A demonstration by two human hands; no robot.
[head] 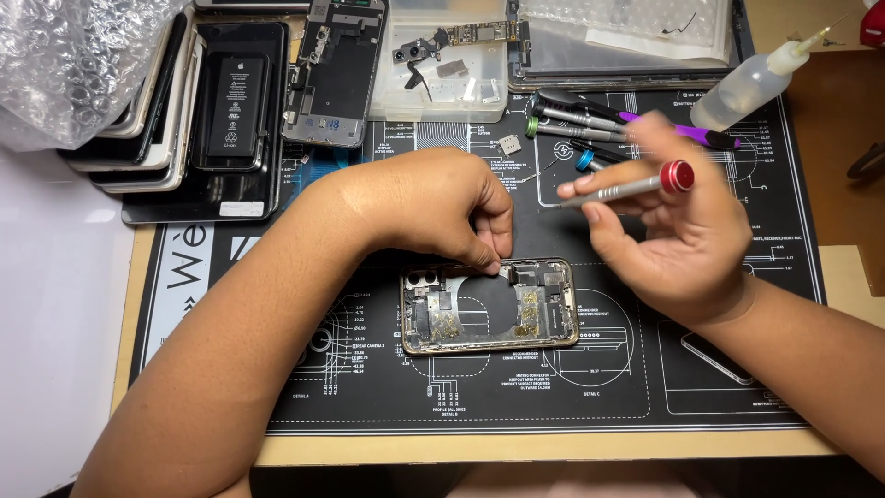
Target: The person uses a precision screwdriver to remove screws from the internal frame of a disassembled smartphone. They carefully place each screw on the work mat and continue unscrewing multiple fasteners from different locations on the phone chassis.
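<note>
An opened phone housing (pixel 489 306) with a gold rim lies on a black printed work mat (pixel 701 397), its insides showing. My left hand (pixel 433 203) rests at the housing's upper edge, fingertips pinching a small part there. My right hand (pixel 682 231) hovers to the right and above the housing, holding a silver screwdriver with a red cap (pixel 636 187) nearly level, tip pointing left.
Stacked phone bodies and a battery (pixel 235 106) lie at the back left under bubble wrap (pixel 64 55). A white parts tray (pixel 442 65), several more screwdrivers (pixel 572 115) and a squeeze bottle (pixel 751 88) sit at the back. A flat silver piece (pixel 714 358) lies at the right.
</note>
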